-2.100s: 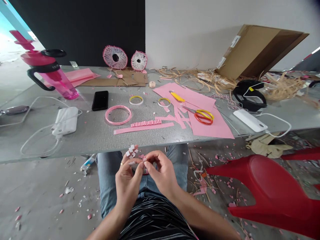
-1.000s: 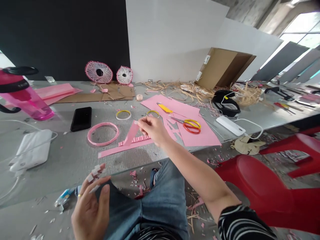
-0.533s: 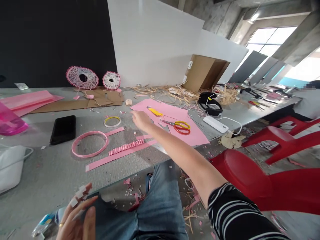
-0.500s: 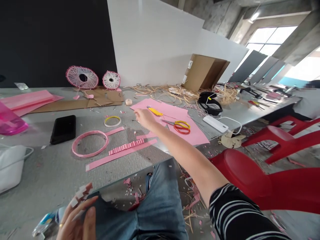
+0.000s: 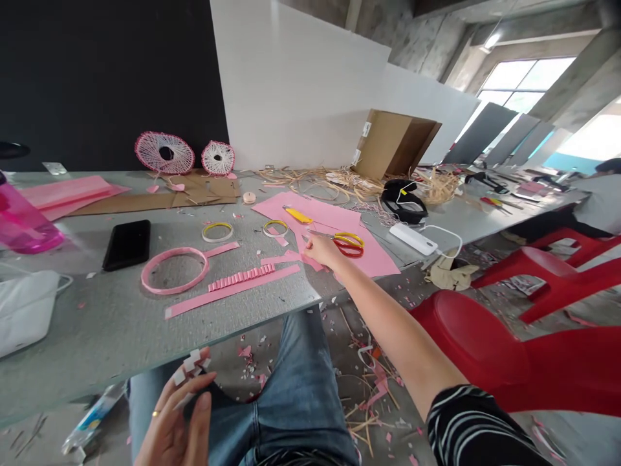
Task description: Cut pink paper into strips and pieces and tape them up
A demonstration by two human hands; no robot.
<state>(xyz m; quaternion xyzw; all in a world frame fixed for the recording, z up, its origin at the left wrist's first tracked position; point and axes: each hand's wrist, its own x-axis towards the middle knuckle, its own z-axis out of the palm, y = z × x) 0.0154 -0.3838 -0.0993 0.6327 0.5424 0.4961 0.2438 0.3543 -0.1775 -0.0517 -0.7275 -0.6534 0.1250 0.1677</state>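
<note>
My right hand (image 5: 321,251) reaches over the table, its fingers pinched on a darker pink paper strip (image 5: 313,262) beside the pink sheets. Scissors (image 5: 349,243) with red and yellow handles and a yellow utility knife (image 5: 297,215) lie on those sheets. My left hand (image 5: 182,411) is above my lap, fingers apart, with small white tape pieces (image 5: 187,367) stuck to its fingertips. Between the hands lie a pink-wrapped ring (image 5: 147,275), a flat pink strip (image 5: 233,292) and a pleated pink strip (image 5: 241,277). Two tape rolls, one here (image 5: 217,240) and another (image 5: 275,222), lie behind.
A black phone (image 5: 127,244), a pink bottle (image 5: 29,220) and a white pouch-like item (image 5: 24,310) stand at left. Two string-wound rings (image 5: 165,153) lean on the wall. A cardboard box (image 5: 392,142) and a white power bank (image 5: 413,239) are at right. Red stools (image 5: 478,330) flank the table.
My right hand has moved right and nearer, from the small tape roll to the pink strip, uncovering the roll. My left hand has shifted slightly right in view.
</note>
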